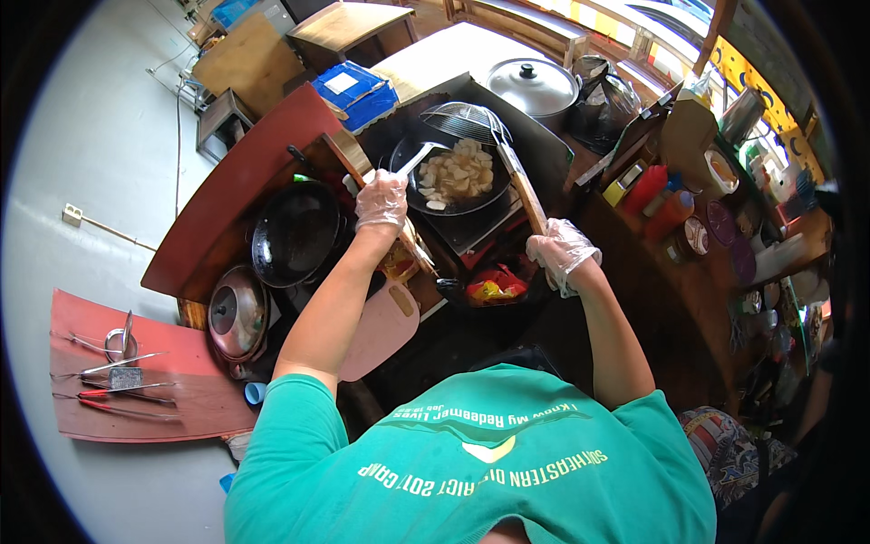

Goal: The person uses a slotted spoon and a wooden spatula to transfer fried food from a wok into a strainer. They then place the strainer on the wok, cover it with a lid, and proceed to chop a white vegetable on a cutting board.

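Note:
My left hand [383, 198], in a clear plastic glove, is closed around a metal-shafted spatula [416, 160] that reaches into a dark wok [469, 208]. My right hand [563, 253], gloved likewise, grips the long wooden handle of a wire skimmer [469, 121]. The skimmer's basket is over the wok's far rim. Many pale, flat food pieces [459, 171] lie in the wok; what they are, I cannot tell. The spatula's tip is beside the food's left edge.
A second black wok [297, 233] and a lidded pan [238, 313] stand at left, near a pink cutting board [384, 330]. Behind the stove are a blue box [357, 95], a large lidded pot [532, 88] and a black plastic bag [599, 102]. Bottles [669, 214] crowd the right counter.

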Demonstrator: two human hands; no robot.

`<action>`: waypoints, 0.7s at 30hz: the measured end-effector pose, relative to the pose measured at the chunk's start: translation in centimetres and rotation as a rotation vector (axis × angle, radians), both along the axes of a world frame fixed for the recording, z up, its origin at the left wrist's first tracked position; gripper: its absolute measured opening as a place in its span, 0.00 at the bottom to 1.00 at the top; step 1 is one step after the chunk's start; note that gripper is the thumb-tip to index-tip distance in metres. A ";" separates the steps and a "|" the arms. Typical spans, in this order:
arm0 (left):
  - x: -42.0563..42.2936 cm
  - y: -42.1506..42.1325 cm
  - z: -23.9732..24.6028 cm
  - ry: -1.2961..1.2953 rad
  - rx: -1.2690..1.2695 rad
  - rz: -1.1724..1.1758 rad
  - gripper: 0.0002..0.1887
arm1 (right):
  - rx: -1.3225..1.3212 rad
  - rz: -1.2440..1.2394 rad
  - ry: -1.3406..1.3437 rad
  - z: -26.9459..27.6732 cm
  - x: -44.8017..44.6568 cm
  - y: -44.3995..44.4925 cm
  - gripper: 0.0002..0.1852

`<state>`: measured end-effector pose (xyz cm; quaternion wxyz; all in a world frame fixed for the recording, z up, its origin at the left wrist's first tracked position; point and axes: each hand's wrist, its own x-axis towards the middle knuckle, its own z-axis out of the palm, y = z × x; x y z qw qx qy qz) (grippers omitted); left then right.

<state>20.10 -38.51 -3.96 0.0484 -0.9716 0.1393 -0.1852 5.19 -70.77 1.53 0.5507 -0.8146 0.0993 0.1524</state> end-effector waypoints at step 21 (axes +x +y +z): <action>-2.7 -2.8 2.0 0.242 0.105 -0.060 0.13 | -0.252 0.089 -0.045 -2.9 4.4 1.3 0.17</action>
